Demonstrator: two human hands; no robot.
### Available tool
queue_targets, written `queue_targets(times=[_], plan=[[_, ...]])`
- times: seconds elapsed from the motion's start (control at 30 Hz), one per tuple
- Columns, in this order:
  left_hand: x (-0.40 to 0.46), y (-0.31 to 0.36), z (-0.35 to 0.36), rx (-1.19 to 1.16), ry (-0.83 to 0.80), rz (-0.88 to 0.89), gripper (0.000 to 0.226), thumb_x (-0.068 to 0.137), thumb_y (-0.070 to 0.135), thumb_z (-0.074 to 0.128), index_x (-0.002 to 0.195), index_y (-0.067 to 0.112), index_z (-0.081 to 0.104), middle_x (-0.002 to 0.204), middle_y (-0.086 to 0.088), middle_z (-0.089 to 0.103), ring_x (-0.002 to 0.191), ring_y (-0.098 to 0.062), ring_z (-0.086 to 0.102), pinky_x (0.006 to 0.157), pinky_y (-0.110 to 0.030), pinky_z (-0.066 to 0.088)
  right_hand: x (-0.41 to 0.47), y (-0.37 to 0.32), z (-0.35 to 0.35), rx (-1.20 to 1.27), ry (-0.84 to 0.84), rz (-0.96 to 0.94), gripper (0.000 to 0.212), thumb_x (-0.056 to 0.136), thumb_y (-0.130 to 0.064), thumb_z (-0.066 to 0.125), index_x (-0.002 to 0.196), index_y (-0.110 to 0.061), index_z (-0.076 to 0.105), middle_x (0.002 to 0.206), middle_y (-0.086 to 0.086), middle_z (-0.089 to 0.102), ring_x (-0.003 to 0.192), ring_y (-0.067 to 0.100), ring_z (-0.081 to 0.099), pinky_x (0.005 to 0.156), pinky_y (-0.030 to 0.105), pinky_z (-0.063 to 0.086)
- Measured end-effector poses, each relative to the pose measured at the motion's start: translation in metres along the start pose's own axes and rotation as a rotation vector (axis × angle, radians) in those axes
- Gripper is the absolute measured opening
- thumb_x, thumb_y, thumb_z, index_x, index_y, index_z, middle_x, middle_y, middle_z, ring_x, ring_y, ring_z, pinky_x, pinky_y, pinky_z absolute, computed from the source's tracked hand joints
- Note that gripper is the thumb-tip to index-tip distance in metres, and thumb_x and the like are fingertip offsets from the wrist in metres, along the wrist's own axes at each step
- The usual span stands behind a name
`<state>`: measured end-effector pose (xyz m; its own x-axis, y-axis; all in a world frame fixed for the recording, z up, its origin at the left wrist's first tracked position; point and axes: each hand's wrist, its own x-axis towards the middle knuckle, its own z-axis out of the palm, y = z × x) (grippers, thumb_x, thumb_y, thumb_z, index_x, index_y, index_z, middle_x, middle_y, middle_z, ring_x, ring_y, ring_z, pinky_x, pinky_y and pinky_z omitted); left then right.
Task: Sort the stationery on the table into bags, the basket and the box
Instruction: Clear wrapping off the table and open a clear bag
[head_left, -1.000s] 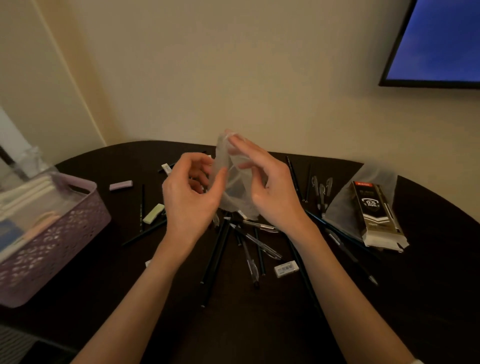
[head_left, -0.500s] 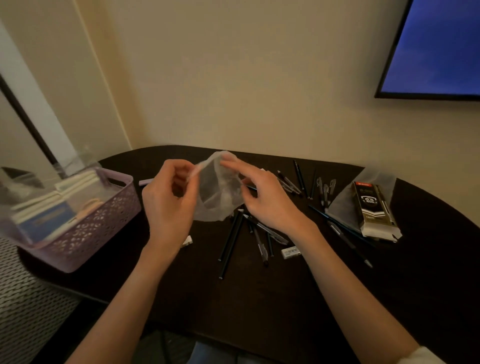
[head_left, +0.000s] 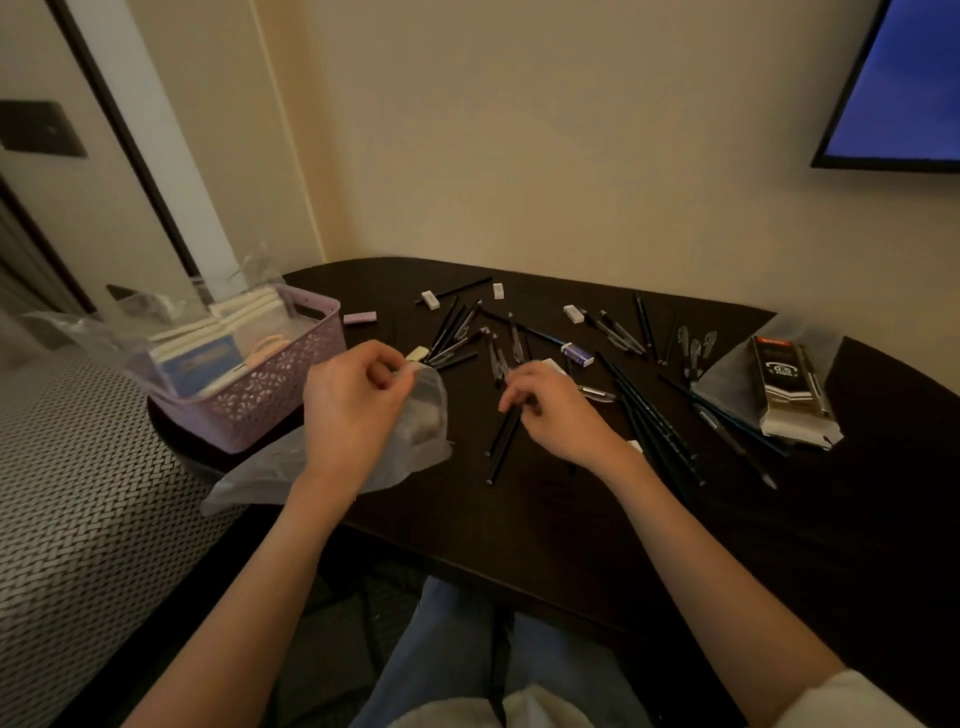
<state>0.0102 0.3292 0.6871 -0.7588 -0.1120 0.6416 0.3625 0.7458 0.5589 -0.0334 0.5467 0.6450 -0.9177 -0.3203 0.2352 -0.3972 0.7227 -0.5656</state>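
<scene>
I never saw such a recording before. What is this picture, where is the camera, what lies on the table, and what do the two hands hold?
There is no machine here: a person sits at a dark table, and the camera is worn on the head, looking forward and down. The left hand grips a clear plastic bag. The right hand has its fingers curled over loose black pens; whether it grips one I cannot tell. Many pens and small erasers lie scattered. At the left stands a purple basket with notebooks, at the right a pen box on another bag.
</scene>
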Motion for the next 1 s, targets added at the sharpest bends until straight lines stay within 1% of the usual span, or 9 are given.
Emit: queue_targets(times=[0.07,0.13,0.2,0.3,0.47,0.6,0.73,0.9,1.0], plan=[[-0.005,-0.004,0.001,-0.002,-0.006,-0.033,0.009,0.085,0.024,0.072,0.08,0.017,0.07,0.06,0.007,0.059,0.055,-0.006,0.055,0.053,-0.01,0.042,-0.001,0.008,0.004,-0.204,-0.179,-0.002,0.029,0.09,-0.001,0.053,0.102,-0.024,0.065,0.124,-0.005,0.047,0.102,0.003,0.049,0.078,0.017,0.039],[-0.008,-0.006,0.002,-0.011,-0.014,-0.047,0.006,0.085,0.022,0.072,0.081,0.018,0.07,0.062,0.007,0.06,0.056,-0.004,0.056,0.056,-0.009,0.043,-0.001,0.012,0.009,-0.31,-0.249,-0.035,0.026,0.091,-0.005,0.054,0.109,-0.023,0.063,0.125,-0.005,0.046,0.102,0.005,0.049,0.079,0.019,0.042],[-0.009,-0.009,0.002,-0.014,-0.007,-0.056,0.005,0.085,0.021,0.072,0.082,0.018,0.069,0.063,0.007,0.061,0.057,-0.003,0.057,0.057,-0.008,0.044,0.001,0.014,0.013,-0.396,-0.276,-0.088,0.025,0.092,-0.008,0.054,0.114,-0.02,0.061,0.124,-0.004,0.048,0.109,0.01,0.051,0.084,0.025,0.048],[-0.009,-0.013,0.001,-0.009,0.023,-0.095,0.005,0.085,0.024,0.072,0.083,0.02,0.069,0.064,0.01,0.06,0.058,-0.002,0.058,0.056,-0.009,0.045,0.006,0.015,0.01,-0.522,-0.302,-0.204,0.021,0.094,-0.012,0.052,0.113,-0.016,0.06,0.116,-0.001,0.052,0.106,0.013,0.052,0.084,0.029,0.05],[-0.008,-0.011,0.002,-0.022,0.037,-0.095,0.005,0.086,0.024,0.072,0.083,0.021,0.069,0.065,0.011,0.06,0.059,-0.002,0.058,0.062,-0.01,0.047,0.02,0.026,0.007,-0.689,-0.352,-0.336,0.023,0.094,-0.012,0.053,0.116,-0.014,0.059,0.114,0.001,0.053,0.103,0.015,0.054,0.076,0.021,0.04],[-0.008,-0.01,0.005,-0.022,0.025,-0.106,0.004,0.086,0.022,0.071,0.084,0.022,0.067,0.065,0.01,0.061,0.06,-0.003,0.059,0.063,-0.011,0.048,0.031,0.03,0.004,-0.767,-0.353,-0.31,0.025,0.092,-0.009,0.055,0.117,-0.013,0.054,0.113,0.003,0.054,0.102,0.018,0.054,0.07,0.023,0.038],[-0.007,-0.009,0.005,-0.013,0.02,-0.089,0.004,0.086,0.023,0.071,0.085,0.021,0.068,0.065,0.009,0.061,0.059,-0.004,0.059,0.061,-0.015,0.049,0.035,0.028,0.003,-0.742,-0.356,-0.222,0.056,0.089,-0.004,0.06,0.137,-0.015,0.033,0.124,0.008,0.048,0.102,0.02,0.055,0.064,0.025,0.039],[-0.004,-0.011,0.004,0.017,0.027,-0.069,0.007,0.086,0.025,0.072,0.083,0.019,0.07,0.064,0.007,0.063,0.058,-0.005,0.058,0.058,-0.024,0.051,0.037,0.017,0.008,-0.85,-0.426,-0.359,0.05,0.089,-0.007,0.06,0.135,-0.014,0.042,0.126,0.01,0.043,0.1,0.018,0.051,0.065,0.024,0.035],[-0.005,-0.011,0.002,0.026,0.032,-0.06,0.007,0.086,0.024,0.072,0.083,0.019,0.07,0.064,0.005,0.063,0.058,-0.007,0.059,0.058,-0.027,0.053,0.036,0.011,0.014,-0.829,-0.461,-0.413,0.05,0.089,-0.01,0.061,0.136,-0.015,0.044,0.124,0.007,0.045,0.103,0.018,0.051,0.071,0.026,0.045]])
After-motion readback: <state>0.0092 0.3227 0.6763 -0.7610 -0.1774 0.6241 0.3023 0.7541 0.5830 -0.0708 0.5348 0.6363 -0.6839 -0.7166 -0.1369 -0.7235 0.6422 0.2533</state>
